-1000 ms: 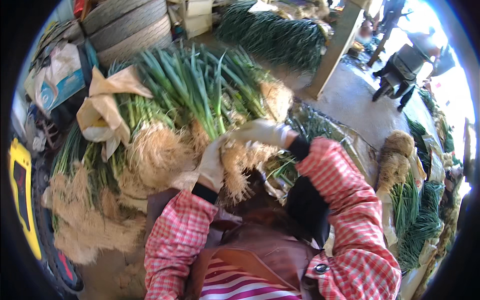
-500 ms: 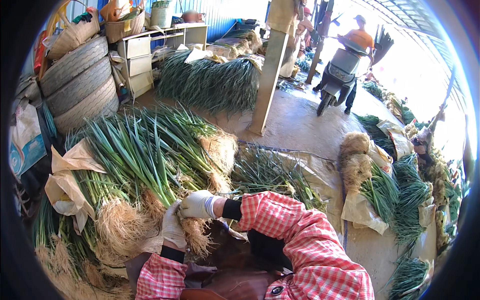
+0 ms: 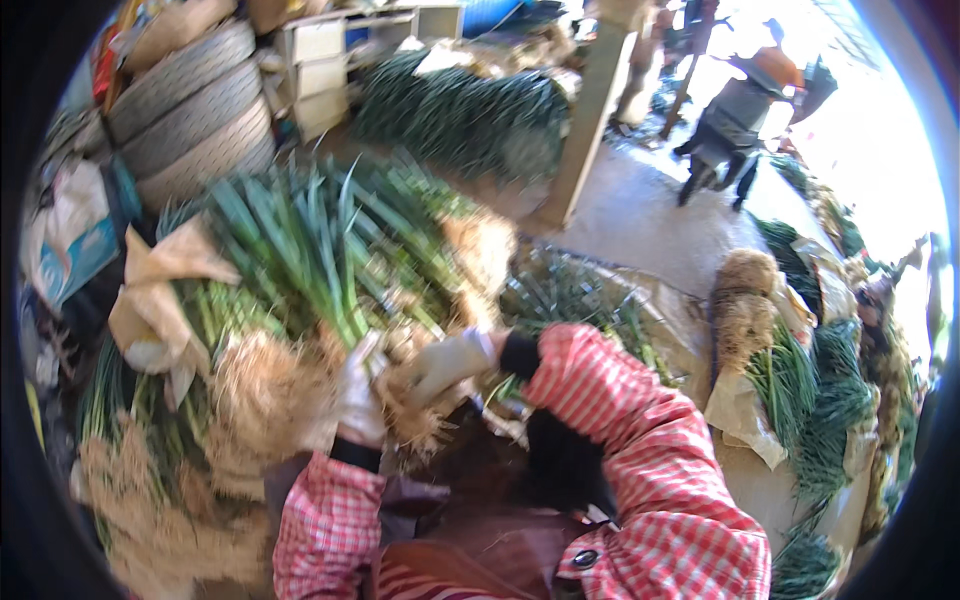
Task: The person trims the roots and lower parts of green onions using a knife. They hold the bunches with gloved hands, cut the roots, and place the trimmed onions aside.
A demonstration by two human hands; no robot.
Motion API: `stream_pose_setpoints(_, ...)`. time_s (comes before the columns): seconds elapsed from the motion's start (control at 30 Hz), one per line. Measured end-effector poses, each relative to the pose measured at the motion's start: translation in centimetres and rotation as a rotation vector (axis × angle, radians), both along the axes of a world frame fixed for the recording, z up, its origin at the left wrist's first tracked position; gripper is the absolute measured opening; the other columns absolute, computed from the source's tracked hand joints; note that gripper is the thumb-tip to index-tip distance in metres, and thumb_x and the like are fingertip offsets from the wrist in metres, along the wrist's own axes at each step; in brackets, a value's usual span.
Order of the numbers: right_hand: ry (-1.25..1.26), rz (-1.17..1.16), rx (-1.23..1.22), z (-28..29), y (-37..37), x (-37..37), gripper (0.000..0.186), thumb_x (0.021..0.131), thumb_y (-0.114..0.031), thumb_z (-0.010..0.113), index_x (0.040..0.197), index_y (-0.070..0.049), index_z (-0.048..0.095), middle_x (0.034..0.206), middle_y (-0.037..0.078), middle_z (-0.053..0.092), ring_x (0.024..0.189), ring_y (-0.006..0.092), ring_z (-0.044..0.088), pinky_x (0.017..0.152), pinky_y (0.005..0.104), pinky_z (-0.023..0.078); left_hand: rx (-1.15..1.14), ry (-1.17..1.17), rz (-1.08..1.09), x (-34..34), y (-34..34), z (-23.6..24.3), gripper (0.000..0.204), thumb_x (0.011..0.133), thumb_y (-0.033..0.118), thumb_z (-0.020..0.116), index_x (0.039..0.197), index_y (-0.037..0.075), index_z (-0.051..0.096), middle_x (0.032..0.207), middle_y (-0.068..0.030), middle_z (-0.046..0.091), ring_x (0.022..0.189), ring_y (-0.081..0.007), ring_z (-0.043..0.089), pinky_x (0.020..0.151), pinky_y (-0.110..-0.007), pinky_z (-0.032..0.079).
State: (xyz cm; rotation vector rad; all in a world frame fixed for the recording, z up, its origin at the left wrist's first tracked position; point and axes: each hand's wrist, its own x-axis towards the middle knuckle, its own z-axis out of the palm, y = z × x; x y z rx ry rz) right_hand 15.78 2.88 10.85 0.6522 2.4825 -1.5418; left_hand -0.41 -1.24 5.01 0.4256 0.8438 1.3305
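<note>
Both my hands wear whitish gloves and red checked sleeves. My left hand and my right hand close together around a bundle of green onions near its root end. The bundle's long green leaves point up and away from me, the pale stringy roots toward me. It lies on top of a big heap of similar onion bundles, whose tan roots face me at the lower left. The picture is blurred, so finger detail is unclear.
Brown paper wrapping lies among the heap at left. Another onion pile lies beyond, beside a wooden post. More bundles stand at right. Rolled mats are stacked at upper left. A person on a motor scooter is far right.
The view has swung and blurred. My hands have stayed on the onion bundle's root end, with the bundle shifted slightly toward me and the left.
</note>
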Motion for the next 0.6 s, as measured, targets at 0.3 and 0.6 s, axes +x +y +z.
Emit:
stream_pose_setpoints(0.3,-0.533,-0.834,0.82,-7.5,11.0,6.5,0.043,0.078,-0.043,0.058,0.106,-0.01,0.066,0.1,0.015,0.068,0.091,0.0332,0.065,0.077,0.0419,0.052,0.031,-0.194,-0.104,0.0,-1.2,1.0,0.029,0.09,0.018,0.062,0.11,-0.003,0.058,0.075,-0.0035,0.059,0.061,-0.0134,0.058,0.064,-0.03,0.058)
stream_pose_setpoints(0.6,-0.88,-0.63,0.795,-12.1,14.6,7.1,0.037,0.086,-0.038,0.053,0.108,-0.014,0.068,0.109,0.009,0.067,0.098,0.0293,0.065,0.081,0.0443,0.05,0.348,-0.445,-0.262,-0.8,0.1,2.9,0.014,0.09,0.023,0.061,0.087,0.01,0.054,0.058,0.0065,0.048,0.05,-0.0081,0.048,0.06,-0.026,0.04)
